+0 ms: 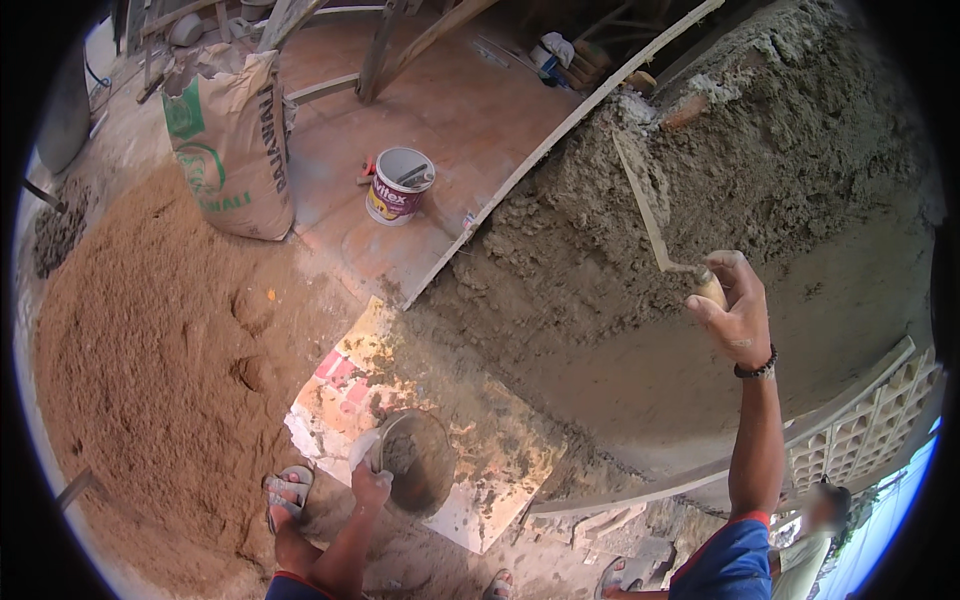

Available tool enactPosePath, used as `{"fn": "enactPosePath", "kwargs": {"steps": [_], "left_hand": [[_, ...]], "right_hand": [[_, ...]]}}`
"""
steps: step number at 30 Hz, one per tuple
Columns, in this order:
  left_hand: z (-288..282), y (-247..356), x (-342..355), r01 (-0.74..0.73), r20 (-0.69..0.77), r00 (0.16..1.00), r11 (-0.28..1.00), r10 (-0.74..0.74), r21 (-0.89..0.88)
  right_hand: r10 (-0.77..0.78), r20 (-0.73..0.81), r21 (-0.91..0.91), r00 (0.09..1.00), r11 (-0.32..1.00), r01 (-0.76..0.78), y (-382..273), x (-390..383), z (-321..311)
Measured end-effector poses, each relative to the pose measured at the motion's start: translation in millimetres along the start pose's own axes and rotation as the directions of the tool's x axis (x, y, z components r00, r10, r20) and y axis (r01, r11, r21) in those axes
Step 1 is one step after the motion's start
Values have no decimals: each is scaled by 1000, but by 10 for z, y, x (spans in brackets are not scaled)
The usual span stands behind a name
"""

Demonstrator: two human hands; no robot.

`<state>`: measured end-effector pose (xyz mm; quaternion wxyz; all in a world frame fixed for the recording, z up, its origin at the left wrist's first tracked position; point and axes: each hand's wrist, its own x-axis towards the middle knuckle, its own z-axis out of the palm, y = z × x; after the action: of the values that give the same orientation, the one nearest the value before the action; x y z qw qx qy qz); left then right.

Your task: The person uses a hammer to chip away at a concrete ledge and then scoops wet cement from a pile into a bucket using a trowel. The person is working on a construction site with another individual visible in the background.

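My right hand is closed around the wooden handle of a trowel, whose thin metal blade reaches up and away over rough grey mortar. The blade is seen nearly edge-on, against or just in front of the mortar; which of the two I cannot tell. Low in the middle, my left hand grips the left rim of a grey bucket with mortar inside. Something whitish covers the fingers there, so their tips are hard to make out. Under the bucket is a mortar-spattered printed sheet.
A large pile of brown sand fills the left side, with an open cement sack behind it. A white paint bucket holding tools stands beyond a wooden board. Another person is at lower right, beside a perforated block screen.
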<state>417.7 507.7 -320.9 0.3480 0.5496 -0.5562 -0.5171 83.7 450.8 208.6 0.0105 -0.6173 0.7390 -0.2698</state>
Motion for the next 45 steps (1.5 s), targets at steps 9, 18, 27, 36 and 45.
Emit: {"fn": "enactPosePath", "kwargs": {"steps": [9,18,27,36,45], "left_hand": [[104,-115,46,111,34,993,994,-110,-10],[21,-326,-50,43,-34,999,998,-42,36],[-109,-21,-200,185,125,978,972,-168,-147],[-187,275,-143,293,275,941,883,-198,-366],[-111,320,-256,273,368,915,923,-162,-271]], "right_hand": [[-84,154,523,985,852,-9,265,252,149],[99,-22,205,995,974,-93,460,-66,123],[151,883,-195,445,979,55,720,-2061,2354],[0,827,-344,562,791,507,701,-2124,3521],[68,894,-329,443,771,546,821,-2226,2978]]}}
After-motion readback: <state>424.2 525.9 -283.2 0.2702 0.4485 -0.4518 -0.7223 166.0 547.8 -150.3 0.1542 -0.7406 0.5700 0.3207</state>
